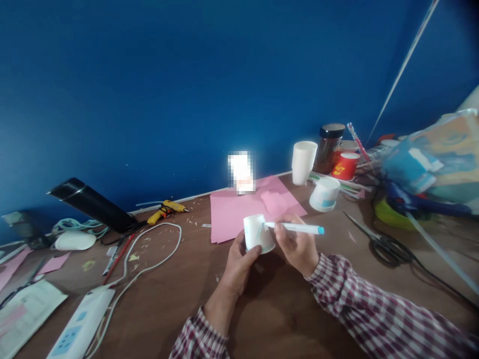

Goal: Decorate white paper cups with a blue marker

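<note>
A plain blue wall [187, 89] stands behind a brown wooden table [179, 294], right along its back edge. The person's left hand [239, 262] is closed around a small white paper cup [253, 233], which is upside down, just in front of the near edge of some flat pink paper sheets [228, 214]. The right hand [299, 249] is shut on a white marker pen with a light blue end [301, 228], and its tip meets the side of the cup, where thin blue lines show. Toward the table's right edge, another small white paper cup with a blue patch [325, 193] sits upside down, near black-handled metal scissors [387, 249]. A tall white paper cup [304, 162] stands upright by the back edge, close to a dark jar with a black lid [330, 149] and a shiny red paper cup [346, 166]. A yellow glue gun [166, 211] lies near the back edge, left of the pink sheets. Close to the front left corner is a long white power strip [82, 324].
</note>
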Tool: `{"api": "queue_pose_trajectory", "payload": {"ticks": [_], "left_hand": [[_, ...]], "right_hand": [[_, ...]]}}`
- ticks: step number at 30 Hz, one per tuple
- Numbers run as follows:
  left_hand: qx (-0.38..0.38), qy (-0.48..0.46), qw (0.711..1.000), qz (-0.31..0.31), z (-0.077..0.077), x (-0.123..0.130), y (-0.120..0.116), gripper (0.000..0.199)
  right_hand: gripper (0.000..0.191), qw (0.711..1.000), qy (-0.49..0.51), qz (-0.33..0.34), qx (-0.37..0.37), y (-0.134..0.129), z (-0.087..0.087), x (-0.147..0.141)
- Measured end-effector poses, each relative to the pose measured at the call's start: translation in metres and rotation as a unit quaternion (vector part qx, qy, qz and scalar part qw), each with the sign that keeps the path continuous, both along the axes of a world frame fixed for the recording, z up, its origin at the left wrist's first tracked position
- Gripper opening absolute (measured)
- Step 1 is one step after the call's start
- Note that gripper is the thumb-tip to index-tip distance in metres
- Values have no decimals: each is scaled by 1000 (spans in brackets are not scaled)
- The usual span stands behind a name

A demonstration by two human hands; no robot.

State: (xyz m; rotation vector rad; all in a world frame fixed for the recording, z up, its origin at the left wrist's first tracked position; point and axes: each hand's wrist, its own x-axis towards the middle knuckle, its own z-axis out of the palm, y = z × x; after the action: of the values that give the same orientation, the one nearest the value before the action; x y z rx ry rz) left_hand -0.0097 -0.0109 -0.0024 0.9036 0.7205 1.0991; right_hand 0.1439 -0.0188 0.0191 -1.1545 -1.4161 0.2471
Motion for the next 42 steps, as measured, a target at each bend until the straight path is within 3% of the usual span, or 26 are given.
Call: {"api": "queue_pose_trajectory", "payload": {"ticks": [7,16,22,42], "left_hand": [[1,-2,1000,5,-11,0,7,65],[1,12,1000,12,0,1,1,50],[12,4,1000,14,-12,0,7,56],[19,25,999,18,-13,-1,6,60]], "right_hand": [[9,1000,-7,-4,4,-1,-3,1],[8,995,-93,10,39,-8,-1,-5],[7,995,-88,6,44,-8,-2,-4],[7,997,-72,6,39,-7,-2,-5]]}}
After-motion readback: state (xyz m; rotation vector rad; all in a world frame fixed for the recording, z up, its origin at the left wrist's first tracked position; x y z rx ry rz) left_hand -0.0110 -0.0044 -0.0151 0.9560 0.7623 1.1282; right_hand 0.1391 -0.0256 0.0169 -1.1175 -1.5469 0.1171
